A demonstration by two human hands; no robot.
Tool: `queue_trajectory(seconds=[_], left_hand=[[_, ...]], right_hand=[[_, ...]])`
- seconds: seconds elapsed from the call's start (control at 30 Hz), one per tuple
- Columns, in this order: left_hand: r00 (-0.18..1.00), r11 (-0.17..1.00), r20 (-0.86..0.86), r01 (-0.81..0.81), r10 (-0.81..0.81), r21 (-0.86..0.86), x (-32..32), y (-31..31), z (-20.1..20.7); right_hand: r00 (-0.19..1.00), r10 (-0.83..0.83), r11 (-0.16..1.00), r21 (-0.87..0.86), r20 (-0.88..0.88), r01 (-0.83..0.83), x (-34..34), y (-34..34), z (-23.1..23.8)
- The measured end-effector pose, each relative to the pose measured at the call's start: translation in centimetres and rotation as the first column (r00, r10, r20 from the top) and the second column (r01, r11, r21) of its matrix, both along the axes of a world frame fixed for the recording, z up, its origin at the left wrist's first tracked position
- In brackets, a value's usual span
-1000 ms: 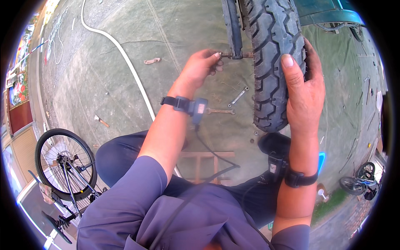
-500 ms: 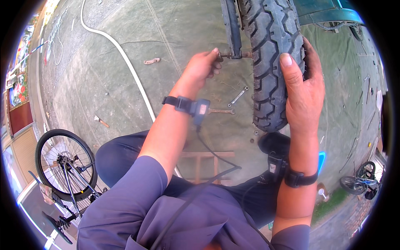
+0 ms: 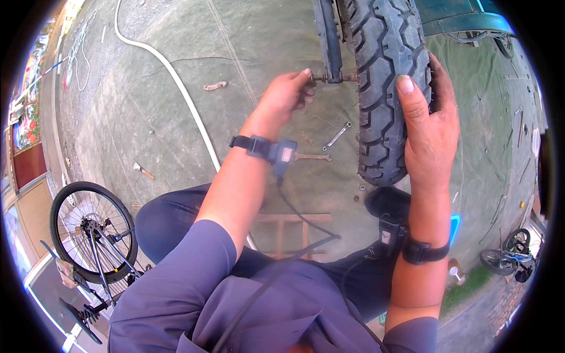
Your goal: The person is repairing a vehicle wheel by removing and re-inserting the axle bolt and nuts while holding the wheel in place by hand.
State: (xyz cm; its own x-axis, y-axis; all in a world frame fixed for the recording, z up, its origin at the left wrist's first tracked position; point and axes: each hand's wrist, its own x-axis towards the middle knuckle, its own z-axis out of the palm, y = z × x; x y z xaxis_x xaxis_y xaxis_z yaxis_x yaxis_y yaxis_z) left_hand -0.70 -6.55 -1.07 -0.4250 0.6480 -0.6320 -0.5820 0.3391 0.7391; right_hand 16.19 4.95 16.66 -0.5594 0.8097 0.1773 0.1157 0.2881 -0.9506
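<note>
A thick black wheel tyre (image 3: 382, 100) with blocky tread hangs upright in front of me. My right hand (image 3: 429, 123) grips its right side, thumb on the tread and fingers round the far sidewall. To the left of the wheel, my left hand (image 3: 289, 93) pinches the end of the axle (image 3: 319, 77), which runs through the foot of a dark metal fork leg (image 3: 331, 53). The fingertips partly hide what sits on that axle end. Below, two wrenches lie on the ground cover: a silver one (image 3: 336, 136) and an open-ended one (image 3: 313, 157) partly behind my wrist device.
A white hose (image 3: 176, 82) curves across the green ground cover at left. A bicycle wheel (image 3: 93, 232) stands at lower left. Small nuts (image 3: 362, 187) lie below the tyre. A wooden frame (image 3: 294, 226) is beneath me, and a teal vehicle body (image 3: 465, 22) is at upper right.
Almost nothing differs. The tyre and fork have shifted very slightly to the right, with both hands keeping their hold.
</note>
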Motion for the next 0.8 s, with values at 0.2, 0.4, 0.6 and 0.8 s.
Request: queue_trajectory(seconds=[0.2, 0.4, 0.6, 0.8], left_hand=[[0.999, 0.998, 0.045, -0.015, 0.012, 0.067, -0.2, -0.3, 0.1], [1.000, 0.985, 0.019, -0.014, 0.011, 0.171, 0.0, -0.6, 0.6], [0.999, 0.953, -0.030, -0.010, 0.020, 0.302, -0.2, -1.1, -0.7], [0.989, 0.990, 0.130, -0.091, 0.077, 0.107, 0.3, -0.7, 0.8]], right_hand=[[1.000, -0.004, 1.000, -0.003, -0.005, 0.004, 0.0, -0.1, 0.0], [1.000, -0.014, 1.000, 0.021, 0.016, 0.013, 0.0, -0.1, 0.0], [1.000, -0.004, 1.000, 0.000, 0.011, 0.004, -0.1, -0.3, 0.3], [1.000, 0.002, 1.000, -0.024, -0.012, -0.002, 0.0, -0.2, 0.2]])
